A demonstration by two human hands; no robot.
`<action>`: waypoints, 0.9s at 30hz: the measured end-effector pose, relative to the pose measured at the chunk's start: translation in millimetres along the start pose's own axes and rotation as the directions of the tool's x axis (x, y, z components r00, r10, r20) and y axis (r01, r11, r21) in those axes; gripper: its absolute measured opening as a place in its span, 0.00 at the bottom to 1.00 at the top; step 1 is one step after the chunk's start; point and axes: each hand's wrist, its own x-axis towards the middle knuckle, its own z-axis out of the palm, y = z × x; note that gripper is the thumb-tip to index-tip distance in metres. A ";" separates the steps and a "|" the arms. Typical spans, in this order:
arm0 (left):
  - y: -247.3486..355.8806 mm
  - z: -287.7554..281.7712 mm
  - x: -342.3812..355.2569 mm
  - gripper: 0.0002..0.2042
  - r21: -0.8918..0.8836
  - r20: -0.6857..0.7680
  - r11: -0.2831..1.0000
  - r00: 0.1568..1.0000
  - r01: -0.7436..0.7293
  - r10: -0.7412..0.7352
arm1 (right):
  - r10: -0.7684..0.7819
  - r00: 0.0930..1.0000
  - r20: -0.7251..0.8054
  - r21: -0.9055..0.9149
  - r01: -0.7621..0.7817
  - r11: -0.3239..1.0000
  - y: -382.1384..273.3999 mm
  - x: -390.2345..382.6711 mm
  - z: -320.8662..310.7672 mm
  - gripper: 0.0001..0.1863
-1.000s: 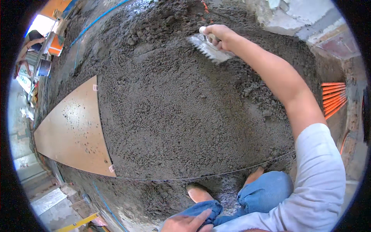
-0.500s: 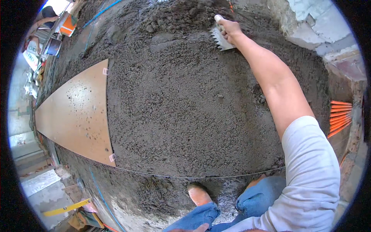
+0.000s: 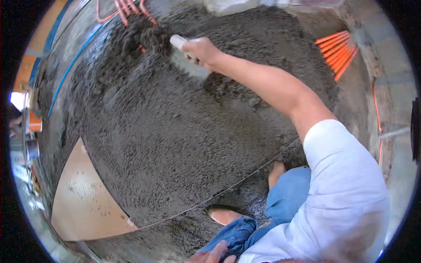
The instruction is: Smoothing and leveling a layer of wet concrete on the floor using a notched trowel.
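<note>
My right hand (image 3: 201,51) is closed round the pale handle of a notched trowel (image 3: 189,65), my arm stretched far forward. Its metal blade, smeared by motion, lies against wet dark-grey mortar (image 3: 175,127) beside a rough mound (image 3: 153,37). Only part of my left hand (image 3: 215,254) shows at the lower edge, by my jeans, fingers extended and nothing visible in them. Between my feet and the mortar bed a thin taut string (image 3: 228,188) runs to the corner of a tan board (image 3: 87,197), which is splashed with mortar.
Orange conduits (image 3: 337,55) fan out at the right. Pinkish tubes (image 3: 125,8) rise beyond the mound, and a blue pipe (image 3: 72,79) runs at the far left. My bare feet (image 3: 224,216) are in the mortar. An orange bucket (image 3: 35,120) stands at the left rim.
The whole view has turned: the board swings to the lower left, the conduits go up, and the tubes come into sight. My right hand keeps the trowel near the mound.
</note>
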 end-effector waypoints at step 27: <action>-9.4 6.8 40.0 0.18 0.181 0.031 0.955 0.972 -0.236 0.234 | -0.063 0.947 -0.314 -0.398 -0.071 0.915 -22.4 -187.9 -156.7 0.16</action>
